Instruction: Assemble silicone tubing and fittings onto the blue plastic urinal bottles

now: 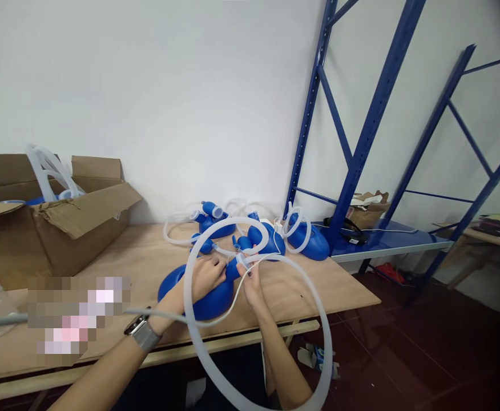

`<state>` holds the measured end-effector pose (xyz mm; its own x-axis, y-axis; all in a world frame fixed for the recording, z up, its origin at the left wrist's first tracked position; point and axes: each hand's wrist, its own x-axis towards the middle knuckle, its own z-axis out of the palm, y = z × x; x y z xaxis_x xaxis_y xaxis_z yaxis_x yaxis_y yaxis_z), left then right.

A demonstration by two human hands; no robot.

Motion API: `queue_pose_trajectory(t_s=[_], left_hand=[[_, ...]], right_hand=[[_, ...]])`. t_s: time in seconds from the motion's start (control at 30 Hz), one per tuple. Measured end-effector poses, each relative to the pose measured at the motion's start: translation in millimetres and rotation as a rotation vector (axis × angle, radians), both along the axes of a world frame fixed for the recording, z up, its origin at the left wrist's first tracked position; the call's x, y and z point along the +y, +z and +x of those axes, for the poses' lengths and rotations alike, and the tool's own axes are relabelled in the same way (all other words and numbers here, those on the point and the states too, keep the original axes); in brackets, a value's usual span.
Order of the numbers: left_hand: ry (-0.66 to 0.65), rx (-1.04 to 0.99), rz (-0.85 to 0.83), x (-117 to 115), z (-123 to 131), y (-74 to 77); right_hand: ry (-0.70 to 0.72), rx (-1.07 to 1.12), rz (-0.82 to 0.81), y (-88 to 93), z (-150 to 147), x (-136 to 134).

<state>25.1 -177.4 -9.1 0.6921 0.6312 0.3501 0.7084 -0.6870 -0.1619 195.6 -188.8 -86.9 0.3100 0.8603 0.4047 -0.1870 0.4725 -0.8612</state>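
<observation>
A blue plastic bulb-shaped container (205, 305) lies on the plywood table (147, 257) in front of me. My left hand (205, 277), with a watch on its wrist, is closed over the top of the container near its neck. My right hand (250, 282) pinches the end of a wide translucent white tube (325, 319) at the container's blue spout. The tube loops in a big ring down past the table edge and round my forearms. A thin white cord also runs between my hands.
Several more blue containers with coiled white tubes (301, 234) lie behind, near the wall. An open cardboard box (48, 228) holding white tubing stands at the left. A blue metal shelf rack (361, 148) rises at the right, with a bag on its low shelf.
</observation>
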Motion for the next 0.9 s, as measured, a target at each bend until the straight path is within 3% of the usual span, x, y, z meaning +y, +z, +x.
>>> queue_pose_trajectory(t_s=[0.2,0.4,0.73,0.9], left_hand=[[0.022,0.140,0.024,-8.2,16.8,9.7],[-0.015,0.217,0.034,-11.1,14.1,24.9],[-0.062,0.201,0.038,-13.9,11.6,16.8],[-0.022,0.176,0.028,-17.0,17.1,14.8]], right_hand=[[-0.063,-0.039,0.016,2.1,-2.7,4.0],[-0.085,-0.025,0.003,1.4,-5.5,2.3],[-0.103,-0.010,0.013,2.6,-10.7,-3.6],[-0.099,0.013,0.024,-1.4,-14.2,0.4]])
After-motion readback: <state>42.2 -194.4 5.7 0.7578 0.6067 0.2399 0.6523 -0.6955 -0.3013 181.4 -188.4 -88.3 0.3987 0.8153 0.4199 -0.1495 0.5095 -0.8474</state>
